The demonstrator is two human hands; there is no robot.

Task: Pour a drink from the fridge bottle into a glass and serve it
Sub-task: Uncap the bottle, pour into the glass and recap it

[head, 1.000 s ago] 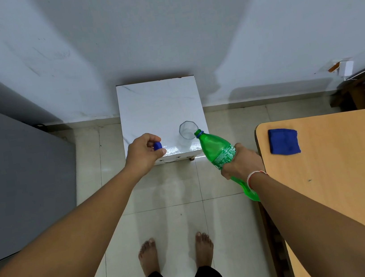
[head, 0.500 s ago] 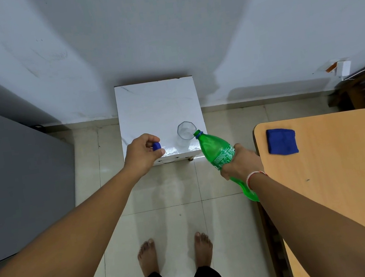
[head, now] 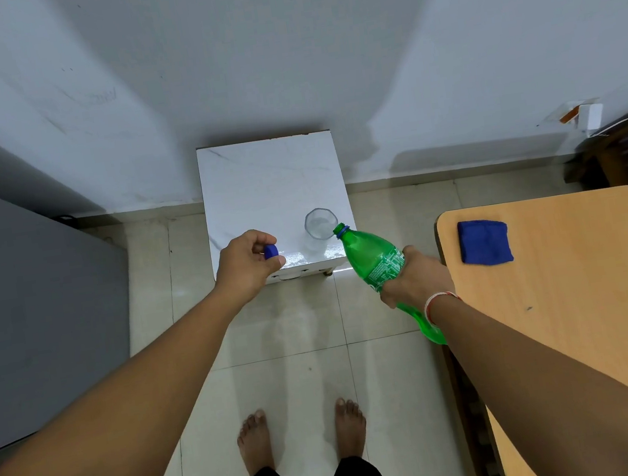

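A clear glass (head: 320, 224) stands near the front right corner of a small white marble-top table (head: 256, 181). My right hand (head: 415, 278) grips a green plastic bottle (head: 371, 256) around its label. The bottle is tilted, its open mouth at the glass's rim. My left hand (head: 247, 265) hovers over the table's front left edge, fingers pinched on the blue bottle cap (head: 270, 251). I cannot tell whether liquid is flowing.
A wooden table (head: 595, 299) with a folded blue cloth (head: 484, 241) stands to the right. A grey cabinet side (head: 25, 318) fills the left. A white wall (head: 278, 49) is behind the small table. My bare feet (head: 301, 433) stand on the tiled floor.
The bottle's mouth has stayed at the glass's rim, with barely any shift. Both hands hold nearly the same places.
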